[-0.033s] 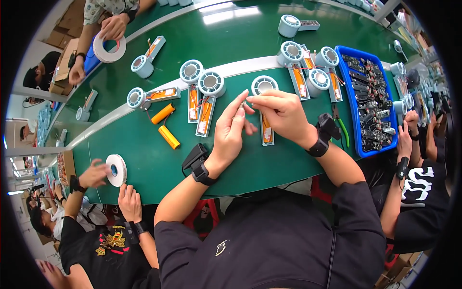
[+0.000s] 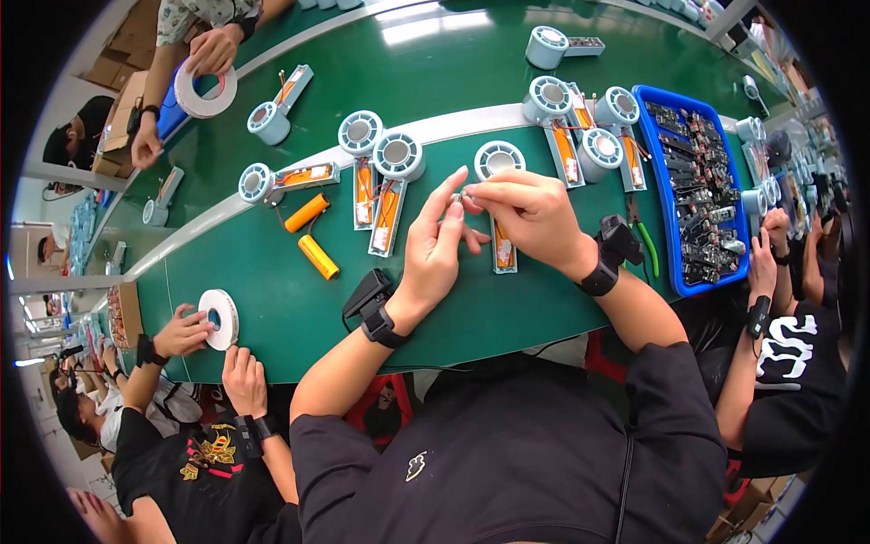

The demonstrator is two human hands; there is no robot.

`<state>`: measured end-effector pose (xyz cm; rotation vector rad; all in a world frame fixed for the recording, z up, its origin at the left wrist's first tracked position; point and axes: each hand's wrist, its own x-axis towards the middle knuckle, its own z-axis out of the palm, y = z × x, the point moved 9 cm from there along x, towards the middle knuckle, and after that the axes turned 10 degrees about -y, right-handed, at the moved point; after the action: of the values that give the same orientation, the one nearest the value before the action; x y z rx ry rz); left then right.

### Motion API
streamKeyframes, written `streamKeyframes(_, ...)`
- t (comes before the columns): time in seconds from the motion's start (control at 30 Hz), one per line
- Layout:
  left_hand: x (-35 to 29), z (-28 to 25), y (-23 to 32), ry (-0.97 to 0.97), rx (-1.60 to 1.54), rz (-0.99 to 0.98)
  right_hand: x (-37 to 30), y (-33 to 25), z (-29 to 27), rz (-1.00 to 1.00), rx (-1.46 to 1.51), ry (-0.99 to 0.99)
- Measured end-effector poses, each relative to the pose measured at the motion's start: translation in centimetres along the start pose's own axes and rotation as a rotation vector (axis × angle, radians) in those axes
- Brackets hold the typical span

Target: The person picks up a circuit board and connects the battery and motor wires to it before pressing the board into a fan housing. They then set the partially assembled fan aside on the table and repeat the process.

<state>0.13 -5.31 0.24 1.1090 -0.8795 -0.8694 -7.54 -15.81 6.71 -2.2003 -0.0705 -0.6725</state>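
My left hand (image 2: 430, 256) and my right hand (image 2: 536, 218) meet fingertip to fingertip above the green table. Between the thumbs and index fingers is a tiny greyish piece, too small to name. Right behind and below my right hand lies a pale blue handheld fan (image 2: 497, 160), its round head up. Its open handle (image 2: 504, 252) shows an orange battery, partly covered by the hand. Left of my hands are two more fans (image 2: 399, 156) (image 2: 360, 132) with batteries and wires in their open handles.
A blue tray (image 2: 675, 272) full of small dark parts stands at the right, with green-handled pliers (image 2: 647, 245) beside it. Two orange batteries (image 2: 318, 257) lie at left. Co-workers' hands are around a white tape roll (image 2: 223, 317) and another roll (image 2: 205, 107). More fans (image 2: 549, 95) sit farther back.
My fingertips have shifted only slightly around the tiny piece. The left neighbour's raised hand has come down to the tape roll. The far co-worker's lower hand has moved a little.
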Motion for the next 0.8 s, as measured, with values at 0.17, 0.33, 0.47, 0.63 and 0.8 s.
streamKeyframes(0.17, -0.1, 0.0, 0.0, 0.012, -0.043, 0.05, -0.3, -0.1, -0.1, 0.037, 0.046, 0.02)
streamKeyframes(0.33, -0.3, 0.9, 0.2, -0.038, 0.147, 0.01, -0.7, -0.1, -0.5, 0.014, 0.012, 0.072)
streamKeyframes(0.47, -0.6, 0.7, 0.8, -0.015, 0.457, 0.055, -0.4, -1.8, -0.1, -0.084, -0.313, 0.018)
streamKeyframes(0.63, -0.3, 0.6, 0.6, -0.095, 0.142, -0.033, -0.2, -2.3, -0.7, -0.135, -0.327, -0.064)
streamKeyframes(0.8, 0.3, 1.0, -0.6, -0.21, -0.046, -0.134, -0.4, -0.4, -1.8, -0.026, -0.256, -0.096)
